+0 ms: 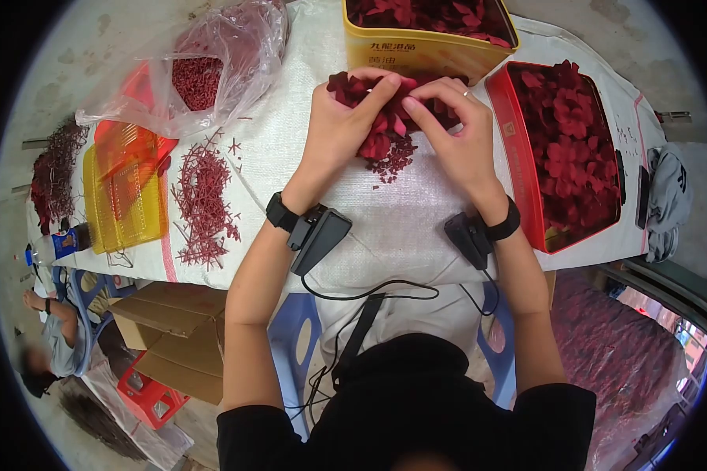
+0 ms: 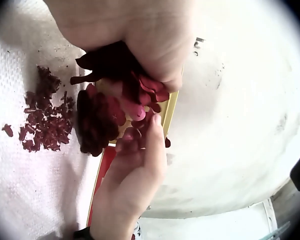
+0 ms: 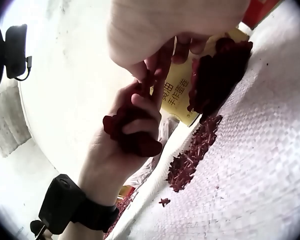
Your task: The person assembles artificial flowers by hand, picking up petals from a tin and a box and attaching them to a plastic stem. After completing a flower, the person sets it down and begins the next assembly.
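My left hand holds several dark red artificial flower petals, its fingers curled round them in the right wrist view. Close against it, my right hand pinches a small dark red petal piece between thumb and fingers. A ruffled cluster of dark red petals shows right beside the hands in the left wrist view. Below them on the white woven sheet lies a small heap of dark red bits. The fingertips partly cover the pieces being worked.
Behind the hands stands a yellow tin of dark red petals; to the right, a red tin full of flowers. At the left are a pile of red sticks, a yellow basket and a clear bag of red bits. A person sits far left.
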`<state>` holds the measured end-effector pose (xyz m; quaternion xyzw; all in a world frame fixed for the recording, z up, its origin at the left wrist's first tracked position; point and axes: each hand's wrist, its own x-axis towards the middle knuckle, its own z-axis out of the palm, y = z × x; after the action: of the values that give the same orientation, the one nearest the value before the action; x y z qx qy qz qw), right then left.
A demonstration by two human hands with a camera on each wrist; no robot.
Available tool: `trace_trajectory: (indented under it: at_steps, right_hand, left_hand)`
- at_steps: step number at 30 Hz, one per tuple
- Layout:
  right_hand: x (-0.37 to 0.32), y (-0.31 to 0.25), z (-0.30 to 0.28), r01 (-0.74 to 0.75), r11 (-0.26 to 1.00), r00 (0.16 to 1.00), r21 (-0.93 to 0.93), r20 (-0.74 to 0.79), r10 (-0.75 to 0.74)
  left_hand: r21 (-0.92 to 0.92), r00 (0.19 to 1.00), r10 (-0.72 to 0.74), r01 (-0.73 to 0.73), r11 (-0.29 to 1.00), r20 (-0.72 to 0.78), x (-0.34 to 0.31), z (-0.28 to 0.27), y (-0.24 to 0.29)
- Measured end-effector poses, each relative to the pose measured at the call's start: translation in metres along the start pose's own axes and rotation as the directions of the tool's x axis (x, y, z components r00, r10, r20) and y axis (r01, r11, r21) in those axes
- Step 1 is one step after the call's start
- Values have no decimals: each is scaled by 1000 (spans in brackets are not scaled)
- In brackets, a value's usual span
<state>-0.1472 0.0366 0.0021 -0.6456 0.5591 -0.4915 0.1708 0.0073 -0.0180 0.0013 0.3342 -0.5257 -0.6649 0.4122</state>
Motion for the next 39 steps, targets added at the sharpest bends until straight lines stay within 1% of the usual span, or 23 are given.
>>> trace_trajectory:
  at_steps: [1, 3, 4, 6, 7, 10, 13, 14, 15, 16, 17, 19, 20, 21, 23, 25, 27, 30, 32, 36, 39]
  right_hand:
    - [-1, 0, 0, -44, 999, 999, 27, -14, 44]
    - [-1, 2, -1, -127, 988, 991, 85, -35, 131]
    - [-1, 5, -2, -152, 974, 986, 169, -35, 160]
    - [0, 12, -2, -200, 923, 975, 330, -30, 221]
    - [-1, 10, -3, -231, 891, 968, 390, -2, 252]
    - [1, 1, -2, -256, 856, 958, 449, 0, 286]
    - [1, 5, -5, -158, 971, 986, 180, -16, 164]
    - [2, 5, -6, -54, 998, 999, 36, -3, 54]
    - [3, 4, -7, 55, 993, 998, -106, 25, -53]
    - [4, 3, -7, 166, 956, 986, -242, 69, -154]
    - [4, 1, -9, 217, 942, 965, -255, 201, -168]
    - [2, -4, -9, 303, 928, 904, -217, 374, -208]
    - [1, -6, -8, 342, 920, 861, -193, 455, -225]
    - [-2, -2, -5, 356, 918, 843, -175, 485, -234]
    - [-2, 0, -7, 373, 918, 815, -137, 522, -253]
    - [-3, 0, -7, 378, 919, 795, -109, 547, -262]
    - [-5, 1, -5, 370, 925, 787, -89, 559, -261]
    - [-7, -1, -2, 380, 920, 798, -101, 539, -270]
    - [-8, 0, -1, 385, 918, 786, -93, 554, -273]
    - [-6, 2, -2, 394, 917, 776, -65, 558, -294]
    - [-4, -5, -4, 300, 952, 805, -65, 552, -216]
  left_hand:
    - [-24, 1000, -23, 23, 999, -19, 0, -1, 1]
    - [-41, 991, -130, 128, 991, -40, -1, -4, 8]
    - [-51, 982, -182, 180, 982, -49, -2, -6, 10]
    - [-125, 977, -210, 205, 971, -32, -2, -4, 9]
    - [-161, 974, -224, 218, 963, -22, -2, -3, 9]
    - [-188, 972, -220, 231, 955, 79, -4, -3, 8]
    - [-161, 976, -207, 217, 963, 72, -1, -7, 6]
    - [-171, 979, -201, 206, 964, 45, 0, -8, 7]
    - [-180, 981, -195, 195, 964, 17, 0, -10, 8]
    - [-189, 982, -189, 183, 965, -11, 1, -12, 8]
    - [-176, 985, -167, 159, 972, -32, 2, -12, 10]
    - [-168, 983, -177, 165, 972, -59, 2, -15, 12]
    - [-164, 981, -182, 168, 972, -72, 2, -15, 12]
    - [-161, 980, -176, 160, 974, -91, 2, -15, 11]
    - [-156, 978, -165, 144, 977, -130, 2, -13, 7]
    - [-151, 978, -164, 143, 978, -130, 2, -12, 6]
    - [-143, 978, -165, 146, 979, -129, 2, -11, 5]
    - [-125, 977, -168, 152, 980, -132, 2, -12, 6]
    - [-110, 976, -172, 158, 981, -134, 1, -12, 7]
    - [-79, 973, -143, 130, 988, -181, 1, -7, 5]
    - [-68, 974, -128, 117, 991, -187, 1, -6, 4]
